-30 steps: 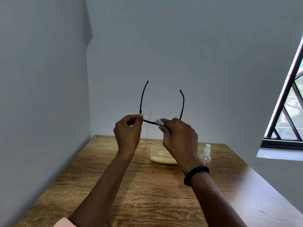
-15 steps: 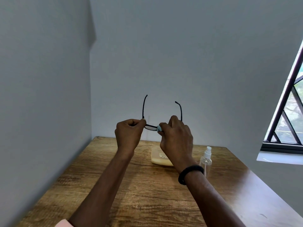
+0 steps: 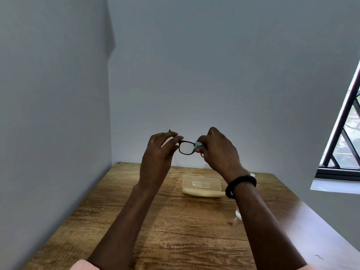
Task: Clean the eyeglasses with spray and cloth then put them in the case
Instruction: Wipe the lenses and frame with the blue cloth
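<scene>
I hold black-framed eyeglasses (image 3: 186, 148) up above the table, lenses facing me. My left hand (image 3: 159, 152) pinches the frame's left corner with thumb and forefinger. My right hand (image 3: 218, 151) grips a small light-blue cloth (image 3: 198, 144) pressed onto the right lens, which it hides. A cream eyeglass case (image 3: 201, 187) lies closed on the wooden table (image 3: 155, 221) beneath my hands. The clear spray bottle (image 3: 239, 213) stands to the right of the case, mostly hidden behind my right forearm.
Grey walls close off the table on the left and at the back. A barred window (image 3: 346, 143) with a white sill is at the right. A black band sits on my right wrist (image 3: 240, 185).
The glasses have tilted down, so the temples that stood upright now point away and the left lens faces me. Both hands stayed on the frame; my left fingers loosened.
</scene>
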`<move>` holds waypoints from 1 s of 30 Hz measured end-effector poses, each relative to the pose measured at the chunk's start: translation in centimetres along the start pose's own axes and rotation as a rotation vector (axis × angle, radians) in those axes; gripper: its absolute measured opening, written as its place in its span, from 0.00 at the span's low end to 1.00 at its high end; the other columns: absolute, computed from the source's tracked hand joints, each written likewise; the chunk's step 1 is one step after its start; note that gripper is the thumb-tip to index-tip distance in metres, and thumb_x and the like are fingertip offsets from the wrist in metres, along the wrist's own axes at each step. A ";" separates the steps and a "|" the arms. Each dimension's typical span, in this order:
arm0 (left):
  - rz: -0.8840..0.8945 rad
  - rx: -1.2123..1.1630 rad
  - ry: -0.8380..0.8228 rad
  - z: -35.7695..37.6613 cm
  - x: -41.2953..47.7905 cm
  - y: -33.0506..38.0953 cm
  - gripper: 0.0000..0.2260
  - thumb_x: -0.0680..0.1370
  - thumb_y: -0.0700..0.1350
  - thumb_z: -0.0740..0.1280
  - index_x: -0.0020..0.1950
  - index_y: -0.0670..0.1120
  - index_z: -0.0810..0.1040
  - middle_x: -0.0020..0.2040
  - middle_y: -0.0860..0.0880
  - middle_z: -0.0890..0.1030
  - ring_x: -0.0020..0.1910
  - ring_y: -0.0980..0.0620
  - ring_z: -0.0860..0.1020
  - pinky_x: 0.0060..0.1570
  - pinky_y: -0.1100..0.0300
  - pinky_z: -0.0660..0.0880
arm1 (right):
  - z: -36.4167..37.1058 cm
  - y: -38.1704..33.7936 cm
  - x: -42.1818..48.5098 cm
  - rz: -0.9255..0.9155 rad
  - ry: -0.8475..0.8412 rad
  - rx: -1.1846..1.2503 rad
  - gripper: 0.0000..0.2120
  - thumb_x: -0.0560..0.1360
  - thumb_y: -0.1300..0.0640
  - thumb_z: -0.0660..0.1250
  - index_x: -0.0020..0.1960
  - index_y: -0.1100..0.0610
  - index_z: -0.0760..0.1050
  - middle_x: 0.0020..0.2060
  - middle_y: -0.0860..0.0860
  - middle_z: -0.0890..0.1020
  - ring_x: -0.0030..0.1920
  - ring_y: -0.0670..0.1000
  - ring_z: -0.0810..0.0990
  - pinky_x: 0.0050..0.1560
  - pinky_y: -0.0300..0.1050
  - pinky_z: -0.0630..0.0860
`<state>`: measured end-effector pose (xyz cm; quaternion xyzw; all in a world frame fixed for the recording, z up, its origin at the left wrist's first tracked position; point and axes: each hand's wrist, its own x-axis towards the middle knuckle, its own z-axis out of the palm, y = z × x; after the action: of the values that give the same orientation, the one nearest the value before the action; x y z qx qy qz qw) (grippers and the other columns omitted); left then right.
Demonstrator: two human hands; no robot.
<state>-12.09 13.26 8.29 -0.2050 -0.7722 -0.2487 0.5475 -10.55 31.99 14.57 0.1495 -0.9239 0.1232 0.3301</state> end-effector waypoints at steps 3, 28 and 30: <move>0.056 0.026 0.029 0.1 -0.1 -0.1 0.15 0.77 0.35 0.73 0.63 0.47 0.84 0.59 0.49 0.84 0.60 0.45 0.80 0.51 0.54 0.80 | 0.2 0.6 -0.4 0.008 -0.025 0.029 0.09 0.80 0.50 0.68 0.57 0.51 0.82 0.47 0.47 0.70 0.45 0.47 0.71 0.41 0.44 0.67; -0.153 -0.038 0.138 0.6 -0.8 -0.7 0.07 0.80 0.43 0.72 0.57 0.47 0.86 0.50 0.51 0.87 0.51 0.48 0.81 0.41 0.48 0.82 | 1.6 0.6 -2.2 -0.126 0.453 0.435 0.13 0.80 0.62 0.66 0.62 0.54 0.82 0.48 0.51 0.76 0.46 0.49 0.77 0.42 0.50 0.79; -0.159 -0.039 0.131 0.5 -0.8 -0.6 0.07 0.81 0.45 0.70 0.57 0.48 0.86 0.50 0.52 0.86 0.51 0.48 0.81 0.41 0.48 0.82 | 1.9 0.4 -2.6 -0.122 0.496 0.389 0.11 0.79 0.61 0.68 0.59 0.53 0.83 0.53 0.51 0.77 0.48 0.48 0.76 0.42 0.42 0.77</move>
<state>-12.58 13.08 7.28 -0.1371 -0.7437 -0.3192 0.5711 -9.88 32.21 11.38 0.2303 -0.7635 0.3104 0.5174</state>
